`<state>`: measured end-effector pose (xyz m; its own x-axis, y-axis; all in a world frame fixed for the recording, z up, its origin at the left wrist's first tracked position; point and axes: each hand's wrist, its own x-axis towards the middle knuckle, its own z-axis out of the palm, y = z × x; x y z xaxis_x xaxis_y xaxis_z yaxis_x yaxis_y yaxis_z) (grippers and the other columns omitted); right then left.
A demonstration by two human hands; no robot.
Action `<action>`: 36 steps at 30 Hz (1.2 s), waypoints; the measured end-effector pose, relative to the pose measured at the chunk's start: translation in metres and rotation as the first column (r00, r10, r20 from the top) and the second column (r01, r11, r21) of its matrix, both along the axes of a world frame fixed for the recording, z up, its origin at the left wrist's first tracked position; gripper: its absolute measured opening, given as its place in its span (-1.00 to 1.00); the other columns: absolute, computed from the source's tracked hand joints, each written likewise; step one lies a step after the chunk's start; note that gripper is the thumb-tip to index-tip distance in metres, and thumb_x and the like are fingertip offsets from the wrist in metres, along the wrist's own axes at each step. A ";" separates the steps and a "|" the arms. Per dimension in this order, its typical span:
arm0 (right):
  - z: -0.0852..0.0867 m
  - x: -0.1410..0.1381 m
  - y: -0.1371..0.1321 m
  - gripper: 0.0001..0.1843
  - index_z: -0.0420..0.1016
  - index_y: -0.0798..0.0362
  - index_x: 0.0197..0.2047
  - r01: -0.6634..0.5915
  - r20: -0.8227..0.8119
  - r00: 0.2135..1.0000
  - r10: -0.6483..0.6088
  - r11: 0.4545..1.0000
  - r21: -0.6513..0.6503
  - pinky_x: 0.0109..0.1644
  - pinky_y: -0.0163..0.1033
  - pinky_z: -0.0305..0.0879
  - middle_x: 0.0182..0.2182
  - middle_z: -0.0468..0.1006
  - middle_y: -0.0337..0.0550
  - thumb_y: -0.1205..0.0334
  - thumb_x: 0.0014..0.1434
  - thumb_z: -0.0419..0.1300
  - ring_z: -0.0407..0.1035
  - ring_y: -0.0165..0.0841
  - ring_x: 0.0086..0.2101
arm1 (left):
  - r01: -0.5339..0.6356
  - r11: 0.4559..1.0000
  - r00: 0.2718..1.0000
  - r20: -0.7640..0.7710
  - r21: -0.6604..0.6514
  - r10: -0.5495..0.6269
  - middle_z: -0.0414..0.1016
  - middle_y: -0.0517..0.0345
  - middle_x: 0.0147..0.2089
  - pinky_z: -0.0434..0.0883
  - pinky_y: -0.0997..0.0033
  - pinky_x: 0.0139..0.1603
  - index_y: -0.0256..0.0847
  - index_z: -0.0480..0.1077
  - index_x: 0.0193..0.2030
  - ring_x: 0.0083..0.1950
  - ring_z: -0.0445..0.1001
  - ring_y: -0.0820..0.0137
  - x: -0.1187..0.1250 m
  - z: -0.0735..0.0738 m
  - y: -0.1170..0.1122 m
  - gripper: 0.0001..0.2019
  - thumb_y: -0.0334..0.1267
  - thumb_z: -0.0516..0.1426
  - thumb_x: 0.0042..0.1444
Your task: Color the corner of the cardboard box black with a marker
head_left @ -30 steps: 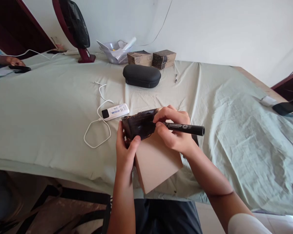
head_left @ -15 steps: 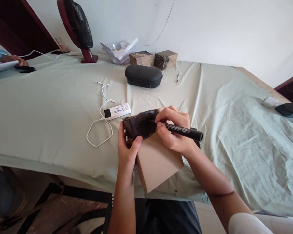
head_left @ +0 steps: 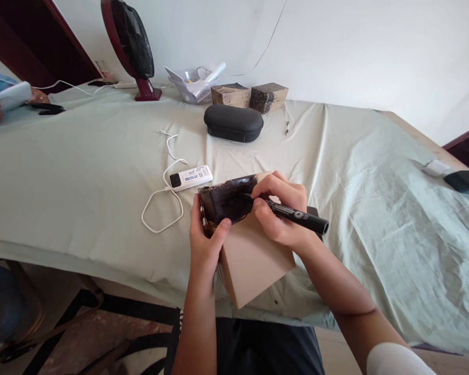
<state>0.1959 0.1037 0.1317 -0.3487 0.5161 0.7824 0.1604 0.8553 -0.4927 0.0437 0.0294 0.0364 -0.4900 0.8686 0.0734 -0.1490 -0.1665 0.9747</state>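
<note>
1. Largest first: the cloth-covered worktop (head_left: 97,172) spreads out ahead of me, with the tan cardboard box (head_left: 256,265) at its near edge, right before my body. I can't tell whether the box's whole base rests on the cloth.
2. The black hard case (head_left: 234,122) lies well beyond the box.
3. My left hand (head_left: 209,237) wraps the box's left end, with the thumb on the lower edge of the glossy blackened panel (head_left: 229,200).
4. My right hand (head_left: 293,197) is narrowed to a pinch around the black marker (head_left: 305,219), over the panel's right end; its tip is lost against the dark surface.
5. What could go wrong: the box might shift or tip if my left hand slackens while my right presses. The blackening, if wet, might smear under my thumb. The marker might skid onto bare tan card if my pinch slips.
6. Against 1 second ago, my view has swung slightly left, so everything sits farther right in it. At far left, a co-worker's paper (head_left: 11,96) is raised higher, partly covering a hand. My left hand's grip on the box matches; the marker's rear end now slants lower, towards me.
</note>
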 end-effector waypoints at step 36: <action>0.060 -0.027 -0.058 -0.83 0.24 -0.05 -0.45 -0.149 0.261 0.961 0.089 0.964 0.222 -0.26 -0.09 0.13 -0.64 0.30 -0.42 0.40 0.04 0.15 0.03 -0.45 -0.61 | -0.019 0.977 0.939 -0.331 0.214 0.091 0.18 -0.09 0.51 0.28 -0.23 0.55 0.10 0.16 0.57 0.56 0.22 -0.21 0.000 0.036 -0.047 0.15 -0.14 0.56 -0.17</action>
